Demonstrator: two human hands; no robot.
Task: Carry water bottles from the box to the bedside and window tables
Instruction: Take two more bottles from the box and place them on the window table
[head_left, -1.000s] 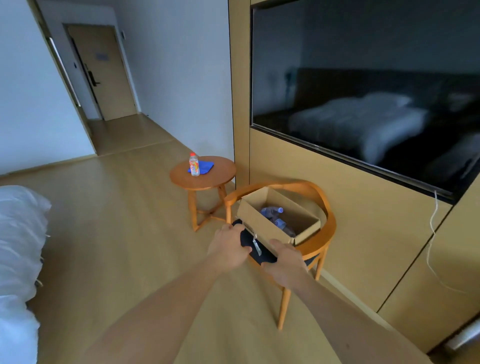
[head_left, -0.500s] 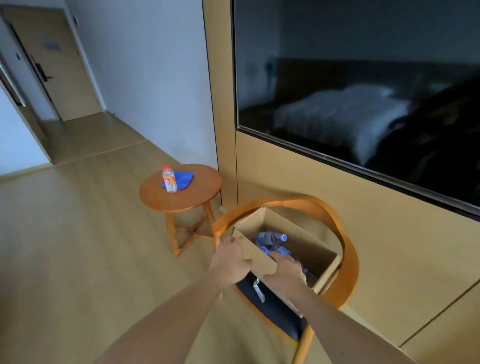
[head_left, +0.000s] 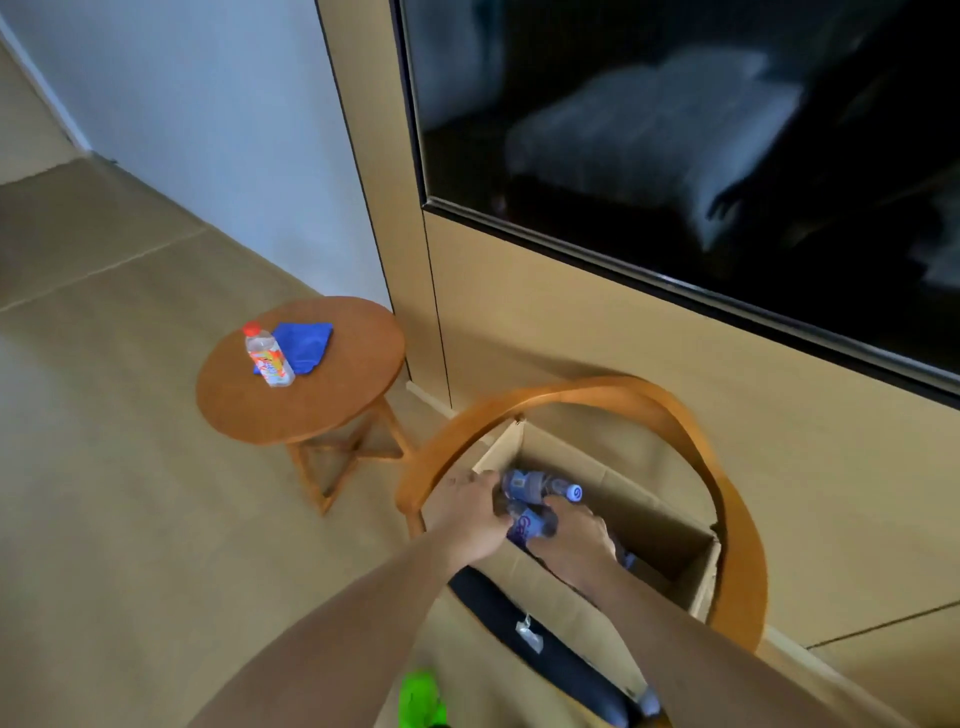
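Round wooden side table (head_left: 332, 395) bearing orange-labelled bottle (head_left: 269, 355) and blue cloth (head_left: 304, 345), chair (head_left: 737, 499) carrying cardboard box (head_left: 670, 540)

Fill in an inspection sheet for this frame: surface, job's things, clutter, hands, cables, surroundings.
Surface: cardboard box sits on a round-backed wooden chair; dark seat cushion shows in front.
Job's things: blue-labelled water bottles lie in the box.
Clutter: orange-capped bottle stands upright by a blue cloth on the round side table; green object at the bottom edge.
Hands: left hand and right hand both reach into the box, fingers on bottles.
Cables: nothing seen.
Surroundings: wood floor, panelled wall, dark screen reflecting a bed.
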